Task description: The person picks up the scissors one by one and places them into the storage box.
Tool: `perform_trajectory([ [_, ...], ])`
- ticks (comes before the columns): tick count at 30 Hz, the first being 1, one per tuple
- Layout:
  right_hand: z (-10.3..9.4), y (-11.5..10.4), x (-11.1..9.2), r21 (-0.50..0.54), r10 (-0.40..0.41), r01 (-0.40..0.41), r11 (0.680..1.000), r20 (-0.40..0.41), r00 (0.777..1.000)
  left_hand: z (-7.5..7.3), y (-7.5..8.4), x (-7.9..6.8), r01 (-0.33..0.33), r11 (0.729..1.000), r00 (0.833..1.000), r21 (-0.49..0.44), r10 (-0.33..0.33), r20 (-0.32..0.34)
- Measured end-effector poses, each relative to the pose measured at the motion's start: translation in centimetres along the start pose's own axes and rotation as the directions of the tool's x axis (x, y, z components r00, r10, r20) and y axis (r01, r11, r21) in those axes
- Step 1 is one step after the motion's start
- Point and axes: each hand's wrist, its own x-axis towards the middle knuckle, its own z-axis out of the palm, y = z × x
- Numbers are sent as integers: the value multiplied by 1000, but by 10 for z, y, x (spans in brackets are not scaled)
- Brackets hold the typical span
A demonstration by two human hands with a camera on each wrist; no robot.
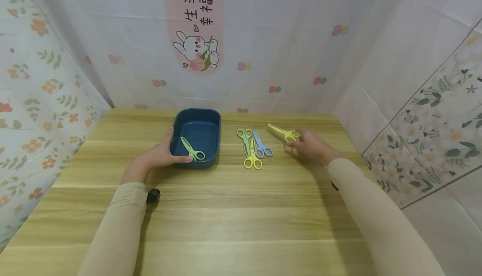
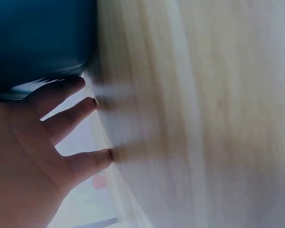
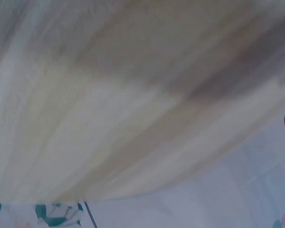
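My left hand (image 1: pixel 158 155) rests against the near left corner of a dark blue plastic bin (image 1: pixel 219 136), its thumb along the front rim. In the left wrist view, the fingers (image 2: pixel 69 121) are spread and fairly straight beside the bin's wall. Green scissors (image 1: pixel 187 145) lie inside the bin. My right hand (image 1: pixel 310 145) pinches yellow scissors (image 1: pixel 278 130) by the handles, blades pointing to the far left. Only a sliver of that hand shows at the right wrist view's edge. Between the hands lie green scissors (image 1: pixel 246 141), blue scissors (image 1: pixel 257 138) and yellow scissors (image 1: pixel 252 154), close together.
The wood-grain table (image 1: pixel 233 213) ends at a printed curtain (image 1: pixel 286 50) behind it. Floral cloth (image 1: pixel 41 88) hangs at the left, and another floral panel (image 1: pixel 440 117) stands at the right. A black strap piece (image 1: pixel 153 196) sits at the left wrist.
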Motion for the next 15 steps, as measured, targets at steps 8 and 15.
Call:
perform_trajectory([
  [8,-31,-5,1,16,-24,25,1000,-19,1000,0,-1,2,1,1000,1000,-19,-1,7],
  [15,-57,-24,6,12,-44,45,999,-42,998,-2,-1,1,3,999,1000,-44,-2,22],
])
